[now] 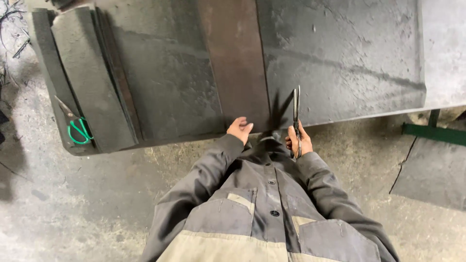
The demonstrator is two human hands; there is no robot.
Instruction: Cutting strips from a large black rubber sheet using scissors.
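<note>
My right hand (pixel 297 139) grips the handles of a pair of long metal shears (pixel 296 107), blades closed and pointing away from me over the near edge of a dark metal sheet (pixel 340 58). My left hand (pixel 240 129) rests at the near edge of a rusty brown metal strip (pixel 233 58) that lies on the sheet; its fingers are curled at the edge, holding nothing I can make out. Both hands are close together, just in front of my grey work jacket.
Several dark narrow strips (pixel 82 73) are stacked at the left end of the bench, with green-handled scissors (pixel 75 127) lying on them. A green metal frame bar (pixel 432 132) and a dark floor plate (pixel 432 174) sit to the right. Concrete floor below.
</note>
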